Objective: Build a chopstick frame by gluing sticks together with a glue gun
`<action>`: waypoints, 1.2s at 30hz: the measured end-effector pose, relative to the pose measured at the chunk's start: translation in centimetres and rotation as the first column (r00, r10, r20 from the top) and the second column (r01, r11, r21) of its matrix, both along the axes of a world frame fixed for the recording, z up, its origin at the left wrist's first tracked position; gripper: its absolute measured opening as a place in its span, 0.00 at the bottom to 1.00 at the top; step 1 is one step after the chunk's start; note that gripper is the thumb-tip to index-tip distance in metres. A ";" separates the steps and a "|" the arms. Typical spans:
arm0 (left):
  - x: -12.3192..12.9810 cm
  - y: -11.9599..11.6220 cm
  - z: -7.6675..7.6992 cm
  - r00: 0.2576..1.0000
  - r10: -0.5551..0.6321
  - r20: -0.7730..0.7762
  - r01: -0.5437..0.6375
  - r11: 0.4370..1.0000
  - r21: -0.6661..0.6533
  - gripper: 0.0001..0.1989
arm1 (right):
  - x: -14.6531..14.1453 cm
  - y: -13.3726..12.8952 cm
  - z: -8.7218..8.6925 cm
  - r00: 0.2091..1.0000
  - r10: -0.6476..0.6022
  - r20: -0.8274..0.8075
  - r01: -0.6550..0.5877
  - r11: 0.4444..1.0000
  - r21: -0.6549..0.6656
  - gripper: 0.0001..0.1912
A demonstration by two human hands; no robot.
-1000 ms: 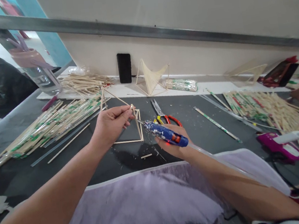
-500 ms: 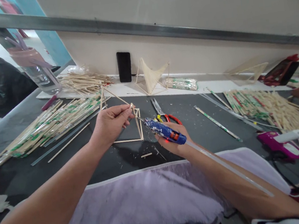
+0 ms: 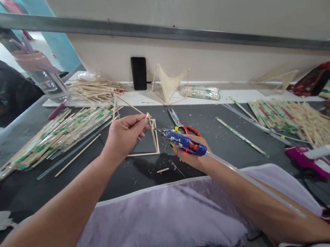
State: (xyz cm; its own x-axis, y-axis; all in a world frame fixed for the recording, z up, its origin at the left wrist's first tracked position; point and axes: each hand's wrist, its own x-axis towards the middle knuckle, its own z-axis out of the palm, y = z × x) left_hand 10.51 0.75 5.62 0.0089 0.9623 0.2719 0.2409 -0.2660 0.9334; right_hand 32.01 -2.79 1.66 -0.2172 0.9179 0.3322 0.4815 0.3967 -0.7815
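- Fingers of the left hand [image 3: 121, 137] pinch the upper corner of the pale wooden-stick frame [image 3: 156, 144], over the dark grey surface [image 3: 219, 153].
- Right hand [image 3: 194, 156] grips the blue, white-flecked glue gun [image 3: 181, 140], slanting up-left, nozzle [image 3: 158, 130] just beside the frame.

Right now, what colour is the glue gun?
The glue gun is blue with whitish and orange patches; head view.

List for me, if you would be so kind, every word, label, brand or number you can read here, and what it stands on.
None can be read.
Glue gun: no lettering legible.
Wrapped sticks: green printing, too small and blurred.
Bottle: faint marking, too blurred.
White board: tiny dark marks near its front edge, too small.
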 end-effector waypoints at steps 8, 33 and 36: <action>0.0 0.1 0.0 1.000 -0.001 -0.011 0.001 1.000 0.005 0.10 | 0.0 0.0 -0.2 0.990 -0.015 -0.140 0.001 0.995 -0.099 0.04; -0.2 0.3 -0.3 0.999 0.000 -0.041 0.001 1.000 0.025 0.12 | 5.2 5.2 1.2 0.820 -0.308 -0.483 -0.313 0.465 -0.828 0.31; -0.2 0.3 -0.3 0.999 0.000 -0.043 0.001 1.000 0.016 0.13 | 6.4 5.7 2.5 0.976 -0.194 -0.095 0.023 0.528 -0.849 0.29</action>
State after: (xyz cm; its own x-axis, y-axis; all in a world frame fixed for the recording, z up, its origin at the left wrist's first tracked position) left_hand 10.29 1.09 5.35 0.0211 0.9577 0.2870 0.2806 -0.2812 0.9177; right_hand 38.42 2.93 4.15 -0.1197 0.8017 -0.5856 0.3115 -0.5298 -0.7889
